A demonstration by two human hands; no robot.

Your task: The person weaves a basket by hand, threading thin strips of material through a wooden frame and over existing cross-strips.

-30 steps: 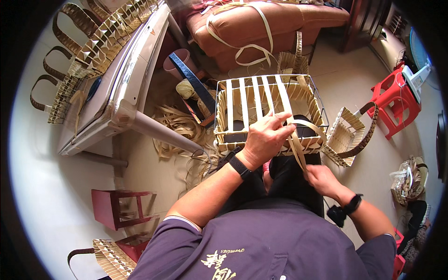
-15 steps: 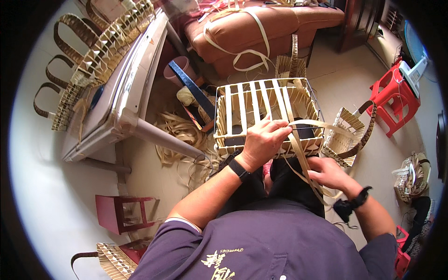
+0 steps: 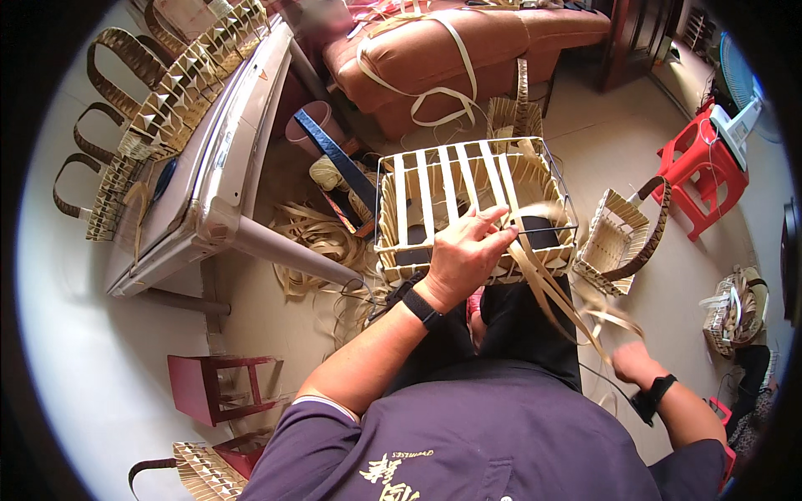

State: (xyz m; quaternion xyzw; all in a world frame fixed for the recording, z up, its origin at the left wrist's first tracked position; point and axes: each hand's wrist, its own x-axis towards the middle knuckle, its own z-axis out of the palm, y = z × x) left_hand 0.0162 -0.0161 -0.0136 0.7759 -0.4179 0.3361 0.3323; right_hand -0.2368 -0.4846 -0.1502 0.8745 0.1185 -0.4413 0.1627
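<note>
A rectangular basket with a dark wire frame (image 3: pixel 574 196) rests at my lap, with several pale flat strips (image 3: pixel 423 196) running across its top side by side. My left hand (image 3: pixel 468 250) lies over the near edge, its fingers closed on a strip where it meets the wire. From there a long tan strip (image 3: pixel 543 282) hangs over the near right corner and runs toward my right hand (image 3: pixel 635 363). That hand is closed, low and to the right of the basket, and slightly blurred; the strip's end reaches it. Another loop near the left fingertips is smeared by motion.
A small handled basket (image 3: pixel 614 238) stands on the floor at the right, near a red stool (image 3: pixel 706 171). Left are a table (image 3: pixel 188 209) bearing several finished baskets and a heap of loose strips (image 3: pixel 313 246). A brown sofa (image 3: pixel 451 71) stands behind.
My right hand has moved down and to the right, away from the basket, drawing the strip along. The left hand stays at the near edge, its fingers slightly shifted.
</note>
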